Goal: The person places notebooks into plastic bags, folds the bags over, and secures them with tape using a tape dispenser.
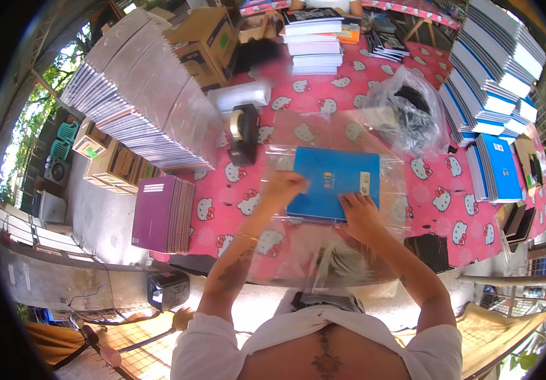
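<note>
A blue notebook (323, 170) lies in front of me, seemingly on top of others, with clear plastic film (392, 171) around and under it. My right hand (361, 213) grips its near edge toward the right, fingers on the cover and thumb low at the edge. At the notebook's left edge is my left hand (287, 185), its fingers bent and smeared by motion. Whether those fingers pinch the film cannot be made out. More loose clear film hangs over the near table edge below the notebook.
A black tape dispenser (243, 136) stands left of the notebook. Tall notebook stacks rise at left (140, 95) and right (491, 76), with purple notebooks (159, 215) near left. Beyond are a crumpled plastic bag (409, 114), a book pile (314, 44) and a cardboard box (203, 44).
</note>
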A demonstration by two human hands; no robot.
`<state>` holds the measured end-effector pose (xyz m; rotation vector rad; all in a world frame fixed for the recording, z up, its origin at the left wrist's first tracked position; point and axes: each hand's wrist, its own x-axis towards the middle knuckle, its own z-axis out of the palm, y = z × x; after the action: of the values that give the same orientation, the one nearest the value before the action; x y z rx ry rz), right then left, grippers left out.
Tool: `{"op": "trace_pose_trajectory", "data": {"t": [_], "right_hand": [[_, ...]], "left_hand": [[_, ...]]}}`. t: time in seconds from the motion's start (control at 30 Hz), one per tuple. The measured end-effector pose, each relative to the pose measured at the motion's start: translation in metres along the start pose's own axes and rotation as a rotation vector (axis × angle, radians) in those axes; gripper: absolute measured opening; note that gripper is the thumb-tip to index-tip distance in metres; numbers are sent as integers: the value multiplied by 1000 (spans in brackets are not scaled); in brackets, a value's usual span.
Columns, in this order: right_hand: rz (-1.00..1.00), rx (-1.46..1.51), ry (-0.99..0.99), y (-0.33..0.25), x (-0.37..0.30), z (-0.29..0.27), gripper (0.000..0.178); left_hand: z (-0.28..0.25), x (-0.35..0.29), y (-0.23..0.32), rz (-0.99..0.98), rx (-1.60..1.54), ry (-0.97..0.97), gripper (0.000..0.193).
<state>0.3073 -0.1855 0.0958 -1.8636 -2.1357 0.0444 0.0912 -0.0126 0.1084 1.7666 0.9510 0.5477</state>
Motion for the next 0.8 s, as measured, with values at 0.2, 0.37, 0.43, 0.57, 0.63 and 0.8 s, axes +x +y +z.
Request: {"op": "trace_pose_trajectory", "data": {"t": [0.2, 0.37, 0.43, 0.57, 0.63, 0.8], "right_hand": [[-30, -6, -5, 7, -3, -8, 82], [-29, 83, 147, 22, 2, -5, 64], [-3, 83, 134, 33, 5, 2, 55], [94, 153, -100, 39, 33, 1, 43], [73, 101, 100, 81, 64, 24, 42], [133, 185, -152, 153, 124, 15, 43]], "left_hand": [[85, 24, 25, -46, 498, -40, 34], [79, 20, 39, -126, 887, -63, 51], [80, 6, 39, -83, 891, 3, 49], [73, -43, 20, -122, 828, 154, 48], [106, -70, 22, -219, 579, 330, 42], [189, -89, 11, -512, -808, 428, 31]]}}
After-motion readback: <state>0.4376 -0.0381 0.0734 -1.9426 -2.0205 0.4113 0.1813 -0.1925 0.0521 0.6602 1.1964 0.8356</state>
